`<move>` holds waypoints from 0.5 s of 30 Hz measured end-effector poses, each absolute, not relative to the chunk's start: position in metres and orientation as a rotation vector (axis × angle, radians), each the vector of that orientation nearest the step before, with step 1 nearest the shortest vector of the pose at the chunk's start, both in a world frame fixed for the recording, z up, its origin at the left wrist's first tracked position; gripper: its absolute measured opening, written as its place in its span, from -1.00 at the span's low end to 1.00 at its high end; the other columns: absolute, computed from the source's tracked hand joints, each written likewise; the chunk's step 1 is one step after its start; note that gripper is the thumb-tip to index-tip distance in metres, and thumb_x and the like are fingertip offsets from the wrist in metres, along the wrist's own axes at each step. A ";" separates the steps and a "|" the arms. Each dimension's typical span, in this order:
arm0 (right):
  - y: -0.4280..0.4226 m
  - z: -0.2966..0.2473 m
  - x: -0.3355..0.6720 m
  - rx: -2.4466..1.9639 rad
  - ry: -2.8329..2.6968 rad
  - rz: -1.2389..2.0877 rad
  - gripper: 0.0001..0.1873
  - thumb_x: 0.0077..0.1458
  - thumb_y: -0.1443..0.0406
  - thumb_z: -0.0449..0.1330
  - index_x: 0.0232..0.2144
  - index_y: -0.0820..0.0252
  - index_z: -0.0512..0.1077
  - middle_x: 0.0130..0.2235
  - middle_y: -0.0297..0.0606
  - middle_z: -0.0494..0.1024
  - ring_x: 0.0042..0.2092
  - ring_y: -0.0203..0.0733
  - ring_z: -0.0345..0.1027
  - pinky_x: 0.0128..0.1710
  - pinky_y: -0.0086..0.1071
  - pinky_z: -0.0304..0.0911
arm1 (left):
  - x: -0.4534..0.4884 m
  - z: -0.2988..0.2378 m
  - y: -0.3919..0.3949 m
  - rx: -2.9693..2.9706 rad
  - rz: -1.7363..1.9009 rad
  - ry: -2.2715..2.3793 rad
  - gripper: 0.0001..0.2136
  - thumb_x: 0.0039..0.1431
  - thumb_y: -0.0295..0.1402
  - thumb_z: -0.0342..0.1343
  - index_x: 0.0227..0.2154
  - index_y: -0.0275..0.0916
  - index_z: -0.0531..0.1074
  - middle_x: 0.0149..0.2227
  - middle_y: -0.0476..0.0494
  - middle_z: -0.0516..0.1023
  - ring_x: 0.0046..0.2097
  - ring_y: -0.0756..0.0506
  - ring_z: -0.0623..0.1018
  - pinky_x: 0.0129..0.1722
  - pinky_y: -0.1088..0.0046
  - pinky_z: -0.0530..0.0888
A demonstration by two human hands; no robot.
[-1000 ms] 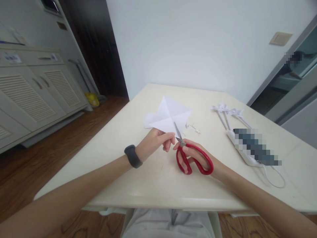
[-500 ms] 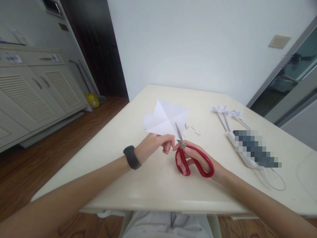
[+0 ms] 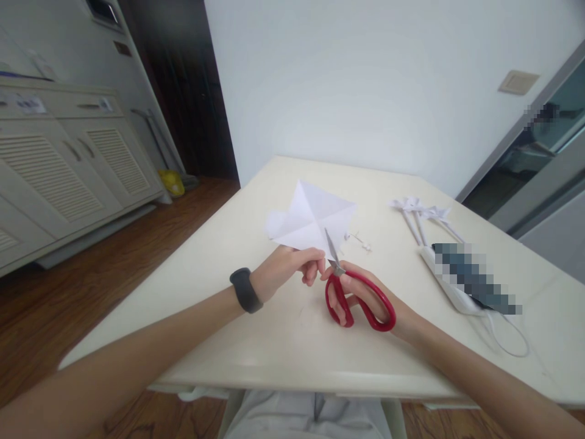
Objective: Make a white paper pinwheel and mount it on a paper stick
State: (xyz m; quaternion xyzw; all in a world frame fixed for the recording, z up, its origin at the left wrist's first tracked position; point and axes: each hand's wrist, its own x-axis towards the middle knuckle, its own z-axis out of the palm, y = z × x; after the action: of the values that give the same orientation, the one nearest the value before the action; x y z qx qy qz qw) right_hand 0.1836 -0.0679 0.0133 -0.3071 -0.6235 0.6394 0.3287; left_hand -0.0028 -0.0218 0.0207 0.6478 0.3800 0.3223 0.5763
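My left hand pinches the near corner of a creased white paper sheet and holds it above the cream table. A dark band sits on that wrist. My right hand grips red-handled scissors, fingers through the loops. The metal blades point up and away and meet the paper's near edge, right beside my left fingertips.
Small paper scraps lie just right of the sheet. Several white paper pieces on sticks rest at the far right, beside a blurred object on a white corded item. Cabinets stand at the left beyond wooden floor.
The paper turned slightly in my left hand and the scissor blades stayed at its near edge. Both hands shifted very little; the view moved a bit.
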 end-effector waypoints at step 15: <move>-0.074 0.020 0.187 -0.855 -1.660 1.638 -0.72 0.17 0.25 0.06 -0.11 0.28 0.32 -0.17 -0.20 0.43 -0.25 -0.26 0.38 -0.30 -0.30 0.36 | -0.004 0.021 -0.022 1.507 0.718 0.881 -0.71 0.11 -0.29 -0.05 -0.66 -0.27 0.36 -0.68 0.02 0.31 -0.52 0.02 0.33 -0.40 0.48 0.29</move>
State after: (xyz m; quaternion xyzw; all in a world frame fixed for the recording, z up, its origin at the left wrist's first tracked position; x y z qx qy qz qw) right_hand 0.1866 -0.0742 0.0200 -0.3259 -0.6325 0.6240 0.3230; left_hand -0.0040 -0.0222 0.0206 0.6466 0.3780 0.3078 0.5868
